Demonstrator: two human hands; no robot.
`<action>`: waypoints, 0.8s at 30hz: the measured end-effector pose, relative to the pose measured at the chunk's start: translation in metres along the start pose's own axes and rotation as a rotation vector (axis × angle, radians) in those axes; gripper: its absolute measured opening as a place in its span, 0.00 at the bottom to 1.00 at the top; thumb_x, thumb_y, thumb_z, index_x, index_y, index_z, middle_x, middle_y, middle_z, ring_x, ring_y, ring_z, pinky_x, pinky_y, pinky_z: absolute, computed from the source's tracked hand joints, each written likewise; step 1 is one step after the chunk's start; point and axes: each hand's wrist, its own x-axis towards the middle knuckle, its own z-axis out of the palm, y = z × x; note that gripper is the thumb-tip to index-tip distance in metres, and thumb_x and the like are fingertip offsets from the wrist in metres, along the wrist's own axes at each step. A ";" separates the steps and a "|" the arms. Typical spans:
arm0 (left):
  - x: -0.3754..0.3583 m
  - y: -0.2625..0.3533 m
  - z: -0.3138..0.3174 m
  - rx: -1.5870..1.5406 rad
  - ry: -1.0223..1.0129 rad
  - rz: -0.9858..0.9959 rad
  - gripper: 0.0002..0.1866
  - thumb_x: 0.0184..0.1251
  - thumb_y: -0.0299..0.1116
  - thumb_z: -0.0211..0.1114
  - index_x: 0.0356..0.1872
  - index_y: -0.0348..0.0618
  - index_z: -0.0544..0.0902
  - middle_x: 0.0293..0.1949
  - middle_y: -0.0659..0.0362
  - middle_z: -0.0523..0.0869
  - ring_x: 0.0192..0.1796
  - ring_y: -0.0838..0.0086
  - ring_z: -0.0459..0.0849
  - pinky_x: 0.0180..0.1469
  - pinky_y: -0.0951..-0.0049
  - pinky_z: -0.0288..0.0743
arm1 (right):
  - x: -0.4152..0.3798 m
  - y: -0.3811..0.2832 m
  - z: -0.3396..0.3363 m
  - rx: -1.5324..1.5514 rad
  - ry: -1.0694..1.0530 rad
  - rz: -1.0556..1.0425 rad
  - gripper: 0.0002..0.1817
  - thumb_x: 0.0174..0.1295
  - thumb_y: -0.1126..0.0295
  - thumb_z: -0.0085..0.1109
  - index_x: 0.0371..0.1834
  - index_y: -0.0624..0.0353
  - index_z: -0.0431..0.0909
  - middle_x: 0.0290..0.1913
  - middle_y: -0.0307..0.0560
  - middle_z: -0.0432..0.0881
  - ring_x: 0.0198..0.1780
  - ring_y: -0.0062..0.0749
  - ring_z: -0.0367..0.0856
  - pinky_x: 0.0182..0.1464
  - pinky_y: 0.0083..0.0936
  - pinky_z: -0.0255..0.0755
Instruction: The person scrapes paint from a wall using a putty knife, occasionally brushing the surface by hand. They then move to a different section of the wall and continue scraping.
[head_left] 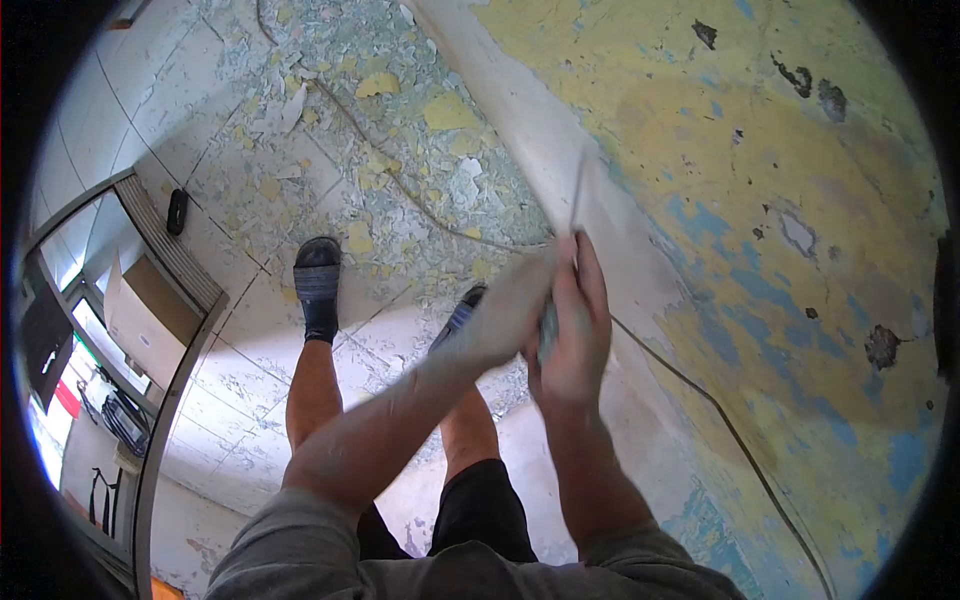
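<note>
Both my hands are together in front of the wall, closed around a scraper (579, 190) whose thin metal blade appears edge-on and blurred. The blade points up toward the stripped pale band (545, 110) of the wall. My right hand (578, 335) wraps the handle, and a greenish bit of it shows between the hands. My left hand (513, 308) is smeared by motion and pressed against the right one; its fingers are mostly hidden. Patchy yellow and blue paint (780, 270) covers the wall to the right.
Paint flakes (400, 130) litter the tiled floor (250, 330). A thin cable (725, 410) runs behind my hands and across the flakes. A framed mirror (190, 360) stands at left, near a small black object (177, 212). My slippered feet (318, 280) are below.
</note>
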 end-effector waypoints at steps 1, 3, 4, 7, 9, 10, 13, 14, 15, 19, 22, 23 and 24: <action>-0.016 -0.008 0.008 0.128 -0.006 0.164 0.29 0.81 0.55 0.45 0.50 0.36 0.81 0.38 0.55 0.85 0.41 0.73 0.84 0.40 0.69 0.79 | -0.015 -0.002 0.001 0.119 0.033 -0.091 0.26 0.77 0.63 0.47 0.73 0.64 0.64 0.38 0.40 0.78 0.25 0.14 0.70 0.20 0.15 0.60; 0.002 -0.028 0.021 0.060 0.164 0.386 0.28 0.81 0.55 0.45 0.46 0.38 0.81 0.35 0.59 0.83 0.40 0.77 0.82 0.33 0.74 0.77 | 0.004 -0.001 -0.003 0.142 0.084 -0.129 0.26 0.78 0.61 0.47 0.72 0.65 0.64 0.42 0.41 0.78 0.32 0.17 0.73 0.28 0.16 0.66; 0.021 -0.024 0.009 0.233 0.052 0.363 0.28 0.81 0.55 0.46 0.48 0.37 0.80 0.35 0.59 0.84 0.40 0.77 0.82 0.35 0.74 0.78 | 0.016 0.001 -0.008 0.160 0.137 -0.160 0.26 0.78 0.60 0.47 0.72 0.65 0.65 0.46 0.42 0.79 0.40 0.21 0.76 0.37 0.18 0.72; 0.047 -0.013 0.001 0.047 -0.034 0.193 0.27 0.82 0.54 0.46 0.49 0.37 0.79 0.34 0.59 0.84 0.34 0.78 0.80 0.32 0.77 0.76 | 0.086 0.015 -0.017 -0.133 -0.056 -0.061 0.27 0.78 0.59 0.48 0.73 0.66 0.63 0.51 0.45 0.79 0.47 0.22 0.78 0.42 0.17 0.74; 0.043 -0.013 -0.016 -0.132 -0.097 0.026 0.27 0.82 0.53 0.46 0.50 0.36 0.79 0.36 0.58 0.84 0.34 0.78 0.81 0.32 0.79 0.76 | 0.060 0.003 -0.009 -0.118 -0.114 0.043 0.29 0.77 0.58 0.50 0.74 0.65 0.61 0.56 0.45 0.77 0.52 0.23 0.76 0.46 0.18 0.74; 0.012 0.008 -0.013 -0.065 -0.173 -0.189 0.28 0.82 0.54 0.44 0.51 0.36 0.79 0.41 0.56 0.84 0.42 0.74 0.84 0.38 0.75 0.80 | 0.038 0.011 -0.011 -0.070 -0.050 -0.029 0.29 0.77 0.59 0.50 0.74 0.64 0.62 0.55 0.43 0.76 0.51 0.21 0.76 0.46 0.17 0.74; -0.006 -0.022 0.017 0.010 -0.027 0.183 0.29 0.81 0.55 0.45 0.52 0.36 0.79 0.44 0.53 0.84 0.49 0.70 0.85 0.45 0.70 0.81 | 0.002 0.017 -0.018 0.030 -0.009 -0.227 0.29 0.78 0.57 0.50 0.75 0.62 0.62 0.55 0.41 0.74 0.51 0.17 0.73 0.47 0.13 0.72; 0.008 -0.019 0.015 0.227 0.043 0.361 0.28 0.81 0.55 0.46 0.52 0.36 0.79 0.43 0.52 0.85 0.49 0.68 0.85 0.47 0.67 0.81 | 0.018 0.013 -0.011 0.096 0.052 -0.160 0.28 0.78 0.57 0.50 0.74 0.61 0.62 0.52 0.40 0.74 0.49 0.15 0.73 0.45 0.12 0.71; 0.022 -0.014 0.007 0.218 0.042 0.351 0.28 0.81 0.55 0.46 0.52 0.36 0.79 0.43 0.52 0.85 0.49 0.68 0.85 0.47 0.67 0.81 | 0.033 0.011 -0.006 0.157 0.119 -0.080 0.28 0.78 0.57 0.50 0.74 0.61 0.62 0.48 0.39 0.75 0.46 0.13 0.73 0.43 0.11 0.70; 0.036 0.021 -0.022 0.183 -0.060 0.076 0.27 0.80 0.55 0.48 0.52 0.37 0.78 0.43 0.52 0.85 0.48 0.69 0.85 0.46 0.68 0.81 | 0.068 0.003 0.008 -0.148 -0.025 0.046 0.26 0.78 0.59 0.50 0.73 0.60 0.64 0.34 0.33 0.72 0.35 0.11 0.69 0.35 0.12 0.66; 0.009 -0.031 -0.006 -0.023 -0.037 0.277 0.27 0.80 0.55 0.50 0.55 0.37 0.78 0.47 0.51 0.84 0.48 0.71 0.83 0.41 0.71 0.81 | 0.001 0.012 0.020 0.028 0.166 -0.051 0.28 0.78 0.58 0.49 0.74 0.60 0.63 0.36 0.36 0.74 0.29 0.14 0.70 0.27 0.14 0.64; -0.011 -0.001 0.013 -0.083 0.054 0.133 0.29 0.79 0.56 0.50 0.54 0.35 0.79 0.49 0.51 0.83 0.47 0.72 0.83 0.38 0.73 0.80 | -0.008 0.011 0.025 0.025 0.343 -0.157 0.30 0.76 0.56 0.50 0.75 0.61 0.62 0.37 0.38 0.76 0.26 0.15 0.71 0.22 0.14 0.62; 0.006 -0.009 0.001 0.151 -0.032 0.272 0.28 0.79 0.55 0.51 0.54 0.35 0.79 0.49 0.51 0.83 0.47 0.72 0.83 0.38 0.73 0.80 | 0.021 0.016 0.007 0.157 0.126 -0.213 0.26 0.79 0.60 0.47 0.75 0.61 0.62 0.37 0.35 0.75 0.31 0.13 0.71 0.26 0.12 0.64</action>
